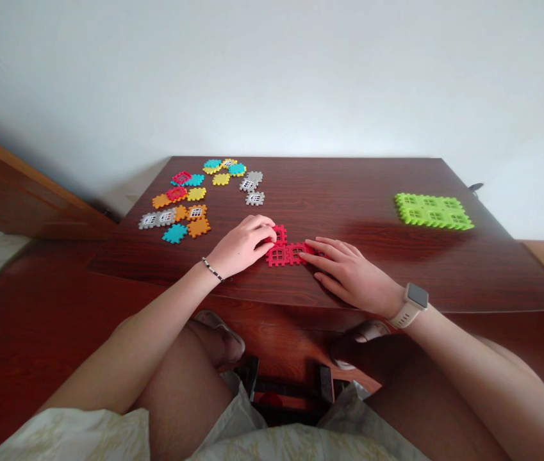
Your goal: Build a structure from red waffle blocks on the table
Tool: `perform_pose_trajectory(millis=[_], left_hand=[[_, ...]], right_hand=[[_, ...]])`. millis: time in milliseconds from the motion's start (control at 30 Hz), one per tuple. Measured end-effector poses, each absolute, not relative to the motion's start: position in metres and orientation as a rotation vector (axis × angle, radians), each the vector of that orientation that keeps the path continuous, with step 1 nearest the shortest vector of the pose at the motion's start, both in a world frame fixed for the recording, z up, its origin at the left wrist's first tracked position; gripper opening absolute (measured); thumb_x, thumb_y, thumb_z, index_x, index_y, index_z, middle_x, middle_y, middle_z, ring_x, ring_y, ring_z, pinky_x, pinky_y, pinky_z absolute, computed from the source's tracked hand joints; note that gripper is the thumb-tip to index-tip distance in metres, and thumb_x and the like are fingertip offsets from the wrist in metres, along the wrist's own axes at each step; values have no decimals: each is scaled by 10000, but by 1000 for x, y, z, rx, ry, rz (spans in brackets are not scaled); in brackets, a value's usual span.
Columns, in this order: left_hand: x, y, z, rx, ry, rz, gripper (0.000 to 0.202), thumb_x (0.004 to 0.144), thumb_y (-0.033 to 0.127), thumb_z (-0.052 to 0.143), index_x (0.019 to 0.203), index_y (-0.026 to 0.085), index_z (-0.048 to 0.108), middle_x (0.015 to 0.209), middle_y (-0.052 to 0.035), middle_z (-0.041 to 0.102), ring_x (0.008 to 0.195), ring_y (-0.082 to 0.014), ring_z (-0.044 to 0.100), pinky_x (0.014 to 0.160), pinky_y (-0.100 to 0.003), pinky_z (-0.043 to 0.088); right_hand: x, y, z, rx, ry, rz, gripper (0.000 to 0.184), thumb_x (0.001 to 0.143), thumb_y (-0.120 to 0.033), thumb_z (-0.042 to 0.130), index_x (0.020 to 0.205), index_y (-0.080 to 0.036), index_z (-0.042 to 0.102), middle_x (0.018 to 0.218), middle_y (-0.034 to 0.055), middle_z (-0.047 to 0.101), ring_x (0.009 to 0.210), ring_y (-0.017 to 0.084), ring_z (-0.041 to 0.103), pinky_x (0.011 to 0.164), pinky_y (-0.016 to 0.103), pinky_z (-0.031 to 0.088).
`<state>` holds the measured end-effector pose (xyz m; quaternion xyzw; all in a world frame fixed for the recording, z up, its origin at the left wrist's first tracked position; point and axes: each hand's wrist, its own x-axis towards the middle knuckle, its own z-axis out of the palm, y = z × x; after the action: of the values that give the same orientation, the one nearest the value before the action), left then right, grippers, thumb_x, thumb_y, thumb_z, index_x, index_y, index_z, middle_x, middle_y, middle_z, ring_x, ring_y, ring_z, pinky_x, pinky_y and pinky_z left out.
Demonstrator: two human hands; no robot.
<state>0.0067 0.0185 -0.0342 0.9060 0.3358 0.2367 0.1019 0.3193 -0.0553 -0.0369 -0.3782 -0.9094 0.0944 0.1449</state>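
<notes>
Red toothed tiles with window openings (277,257) lie in a row near the table's front edge, partly covered by my right hand (348,269). Its fingers are stretched out and spread, the tips resting on the right part of the row. One more red window tile (280,234) sits against the back of the row, at its left end. My left hand (241,246) pinches this tile at its left side between thumb and fingers. Whether its teeth are fully locked into the row I cannot tell.
On the dark wooden table (339,192), several loose tiles in orange (199,227), blue (174,234), yellow (221,179) and grey (255,198) are scattered at the left. A joined green panel of window tiles (432,211) lies at the right. A white wall (300,77) rises behind.
</notes>
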Motion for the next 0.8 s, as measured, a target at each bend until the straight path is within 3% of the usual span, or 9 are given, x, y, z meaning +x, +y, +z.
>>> perform_pose_trajectory(millis=[200,533,800], left_hand=[[4,19,-35,2668,994,610,53,1063,276,668,1079,229,685,1376,-113,663,1314,-295,621,1186,-531,520],[3,16,-33,2662,938,512,369,958,449,827,1158,233,606,1488,-143,634,1416,-317,596,1225,-517,491],[3,12,-31,2675,928,464,519,875,453,906,1215,228,586,1550,-171,599,1479,-339,563,1246,-523,472]], right_hand=[[319,-55,-37,-1100,-2628,267,530,1138,-288,480,1667,-289,516,1719,134,511,1589,355,458,1269,634,425],[319,-56,-37,-1098,-2618,274,553,1132,-284,483,1683,-324,488,1718,127,515,1592,351,458,1268,645,425],[320,-55,-39,-1090,-2617,277,548,1129,-279,493,1676,-300,500,1718,135,511,1588,358,457,1264,642,429]])
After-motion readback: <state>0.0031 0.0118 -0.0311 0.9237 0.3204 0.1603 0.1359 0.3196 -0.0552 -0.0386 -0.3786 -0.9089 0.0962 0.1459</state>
